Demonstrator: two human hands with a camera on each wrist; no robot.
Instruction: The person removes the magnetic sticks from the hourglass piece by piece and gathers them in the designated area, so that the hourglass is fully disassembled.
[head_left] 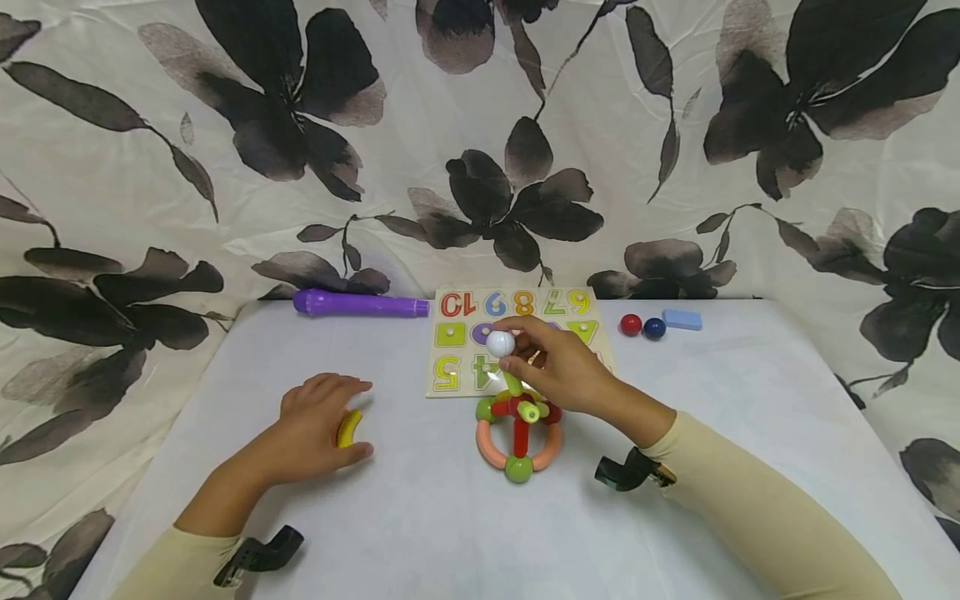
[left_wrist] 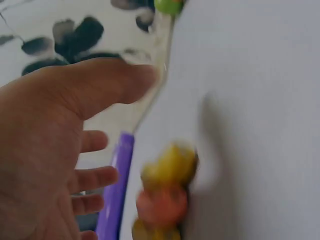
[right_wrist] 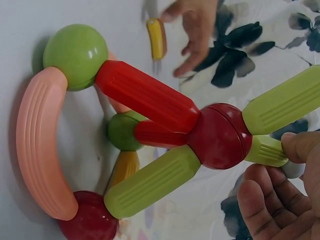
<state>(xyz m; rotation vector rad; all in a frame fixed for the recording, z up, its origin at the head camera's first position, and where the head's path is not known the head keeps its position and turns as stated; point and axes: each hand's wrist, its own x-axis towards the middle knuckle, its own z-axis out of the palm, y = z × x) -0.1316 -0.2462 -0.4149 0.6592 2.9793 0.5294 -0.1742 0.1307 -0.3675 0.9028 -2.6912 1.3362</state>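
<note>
My right hand (head_left: 558,367) pinches a small white ball (head_left: 500,343) between thumb and fingers, at the end of a light green rod (right_wrist: 267,151). That rod belongs to a toy structure of sticks and balls: a dark red ball (right_wrist: 220,136) in the middle, red rods (right_wrist: 147,96) and peach curved sticks (right_wrist: 40,142) with a green ball (right_wrist: 76,56) below. Fingers partly cover the white ball in the right wrist view. Left of the structure, my left hand (head_left: 318,429) hovers with thumb and fingers spread beside a yellow curved stick (head_left: 349,429).
A number puzzle board (head_left: 450,387) lies behind the structure. To its left is a purple microphone-shaped toy (head_left: 360,304). A red ball (head_left: 631,324), a dark blue ball (head_left: 655,328) and a light blue block (head_left: 682,319) sit at the back right, before a floral cloth (head_left: 495,108).
</note>
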